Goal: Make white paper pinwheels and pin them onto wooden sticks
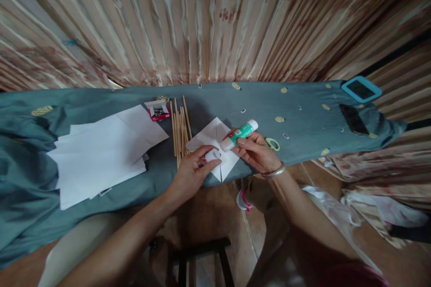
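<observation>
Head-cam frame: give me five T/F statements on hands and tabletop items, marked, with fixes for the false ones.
1. The right hand holds a green-and-white glue stick. True.
2. Wooden sticks lie between the pile of white paper and the square white sheet. True.
3. The left hand holds one of the wooden sticks. False: it holds a small white cap, apart from the glue stick.
4. The small red box is shut. False: it is open, with dark contents showing.
5. The dark phone lies near the blue-framed device. True.
</observation>
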Available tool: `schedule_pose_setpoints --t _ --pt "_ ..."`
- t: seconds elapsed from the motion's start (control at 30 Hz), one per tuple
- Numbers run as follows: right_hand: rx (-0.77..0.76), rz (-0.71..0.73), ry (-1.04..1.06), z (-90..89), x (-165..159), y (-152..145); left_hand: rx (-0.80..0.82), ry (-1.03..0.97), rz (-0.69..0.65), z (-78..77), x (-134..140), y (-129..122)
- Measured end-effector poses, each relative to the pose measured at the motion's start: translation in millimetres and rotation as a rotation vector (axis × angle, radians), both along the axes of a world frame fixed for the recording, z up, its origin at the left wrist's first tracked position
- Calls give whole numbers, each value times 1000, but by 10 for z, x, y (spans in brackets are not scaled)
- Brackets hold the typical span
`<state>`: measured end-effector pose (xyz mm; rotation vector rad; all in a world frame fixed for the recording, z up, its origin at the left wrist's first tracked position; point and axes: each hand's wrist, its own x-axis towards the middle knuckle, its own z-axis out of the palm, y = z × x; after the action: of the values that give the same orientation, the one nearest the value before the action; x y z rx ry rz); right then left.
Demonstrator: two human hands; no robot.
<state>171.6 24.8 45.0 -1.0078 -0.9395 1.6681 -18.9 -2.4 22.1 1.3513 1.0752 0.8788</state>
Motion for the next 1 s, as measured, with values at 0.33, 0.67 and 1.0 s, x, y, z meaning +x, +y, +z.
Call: schedule_pose_setpoints --t 0.33,0.67,1.0 --pt "8 58 -31 -65 -115 -17 -27 -51 5 32 -13 18" --pt "100 83 -176 -55 -128 -59 -3 -9 -11 3 -30 13" --pt "40 31 -53 -148 -398 -72 226 210 36 81 -165 9"
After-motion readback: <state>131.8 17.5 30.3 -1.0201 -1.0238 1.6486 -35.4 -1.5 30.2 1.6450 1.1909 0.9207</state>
